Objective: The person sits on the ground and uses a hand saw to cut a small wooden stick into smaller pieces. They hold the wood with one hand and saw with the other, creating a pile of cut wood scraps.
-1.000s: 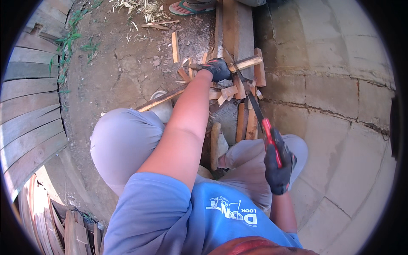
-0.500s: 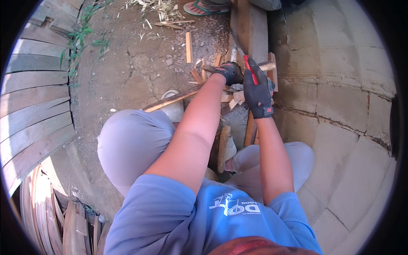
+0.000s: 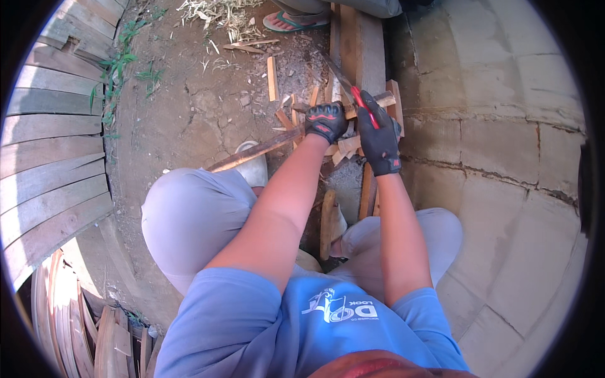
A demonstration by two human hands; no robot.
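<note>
In my right hand, gloved in black, is the red handle of a handsaw. Its thin blade slants away to the far left. My left hand, in a black glove with red marks, is closed over a short wood stick lying crosswise, whose ends show on both sides of the fist. The saw is close beside this stick; whether its teeth touch the wood cannot be made out. A longer dark stick reaches from beside my left knee up to near my left wrist.
A thick wooden beam runs away from me beside a block wall. Offcuts and shavings litter the dirt ground. A person's sandaled foot is at the far end. Wooden planks line the left.
My left hand has shifted slightly left and nearer, its knuckles now turned up. The saw blade points more to the left. The long stick appears rolled, and the whole view has shifted a little.
</note>
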